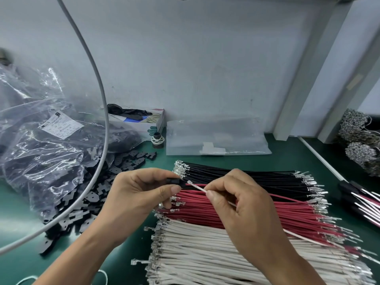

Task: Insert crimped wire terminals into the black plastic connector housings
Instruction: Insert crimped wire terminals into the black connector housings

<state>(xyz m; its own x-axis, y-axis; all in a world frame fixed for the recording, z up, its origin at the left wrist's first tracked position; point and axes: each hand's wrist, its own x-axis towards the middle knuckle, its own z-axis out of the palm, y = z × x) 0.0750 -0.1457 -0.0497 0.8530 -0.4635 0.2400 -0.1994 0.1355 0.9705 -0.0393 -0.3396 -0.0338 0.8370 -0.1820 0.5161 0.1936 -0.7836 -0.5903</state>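
Here the left hand (141,194) pinches a black housing (174,181) just above the red wires (246,208) on the desk (20,204). The right hand (242,204), fingers curled, pinches a white wire (197,187), its terminal (188,182) just beside the housing; whether they touch is unclear.

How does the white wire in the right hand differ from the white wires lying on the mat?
The held white wire is single and lifted, pinched by the right hand; the white wire pile lies flat on the green mat. The held wire slants up-left toward the black housing in the left hand; the pile runs left to right in a row. Both have white insulation and metal terminals at the left end.
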